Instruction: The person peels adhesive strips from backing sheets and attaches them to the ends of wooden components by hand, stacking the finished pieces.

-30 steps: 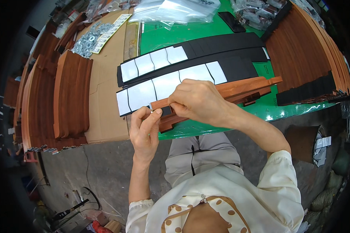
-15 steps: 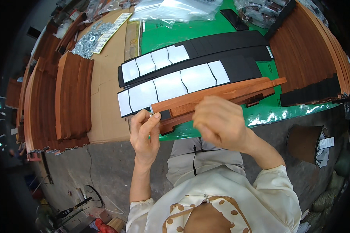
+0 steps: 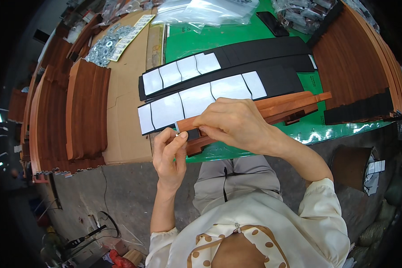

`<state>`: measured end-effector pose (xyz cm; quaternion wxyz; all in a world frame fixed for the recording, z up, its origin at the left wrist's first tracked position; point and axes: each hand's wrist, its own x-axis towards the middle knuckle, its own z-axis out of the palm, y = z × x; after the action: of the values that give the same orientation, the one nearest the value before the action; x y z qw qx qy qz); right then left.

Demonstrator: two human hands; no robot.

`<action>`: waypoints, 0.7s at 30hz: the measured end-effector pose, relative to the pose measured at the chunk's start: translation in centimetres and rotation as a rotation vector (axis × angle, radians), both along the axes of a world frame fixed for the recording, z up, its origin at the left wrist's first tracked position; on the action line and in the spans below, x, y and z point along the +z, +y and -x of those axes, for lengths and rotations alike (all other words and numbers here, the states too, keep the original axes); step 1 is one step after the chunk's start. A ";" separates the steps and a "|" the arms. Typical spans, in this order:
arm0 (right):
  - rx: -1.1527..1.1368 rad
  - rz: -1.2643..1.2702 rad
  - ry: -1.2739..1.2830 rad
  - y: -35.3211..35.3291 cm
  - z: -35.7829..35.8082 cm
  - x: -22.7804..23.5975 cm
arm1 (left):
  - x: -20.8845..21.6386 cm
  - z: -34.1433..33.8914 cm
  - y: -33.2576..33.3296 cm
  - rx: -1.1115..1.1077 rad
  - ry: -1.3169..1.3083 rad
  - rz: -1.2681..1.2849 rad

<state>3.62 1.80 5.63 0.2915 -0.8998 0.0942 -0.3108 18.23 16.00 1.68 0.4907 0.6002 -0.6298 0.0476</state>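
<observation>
A long reddish-brown wooden slat (image 3: 281,103) lies along the near edge of the green table, beside a second wooden piece (image 3: 200,144) below it. A short black strip (image 3: 193,133) sits at the slat's left end. My left hand (image 3: 169,154) is closed in a pinch at that end, with a tiny whitish bit at its fingertips, too small to name. My right hand (image 3: 236,123) reaches over the slat, its fingers closed at the right end of the black strip and hiding part of the wood. Just beyond lie white rectangular pieces (image 3: 196,99) on black sheets (image 3: 277,80).
Brown wooden slats are stacked on the left (image 3: 88,111) and right (image 3: 353,67). Metal washers (image 3: 103,49) lie beside a label sheet (image 3: 131,38). Clear plastic bags (image 3: 205,11) and a black phone (image 3: 272,23) are at the back. A bin (image 3: 350,165) stands on the floor.
My right hand has moved left and down along the slat to the black strip. My left hand remains pinched at the slat's end. The view has shifted slightly.
</observation>
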 end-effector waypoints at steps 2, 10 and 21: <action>-0.014 0.023 0.006 0.0 -0.2 0.0 | 0.1 0.0 0.0 -0.009 0.011 -0.018; -0.165 0.230 -0.082 0.8 -0.6 -1.2 | -0.1 0.1 -0.1 0.012 0.011 -0.006; -0.143 0.118 -0.113 1.2 2.1 0.4 | -0.1 0.0 -0.1 0.001 0.009 0.002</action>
<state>1.50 2.96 6.01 0.2200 -0.8873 0.1233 -0.3861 18.27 15.87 1.55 0.4942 0.6002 -0.6273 0.0458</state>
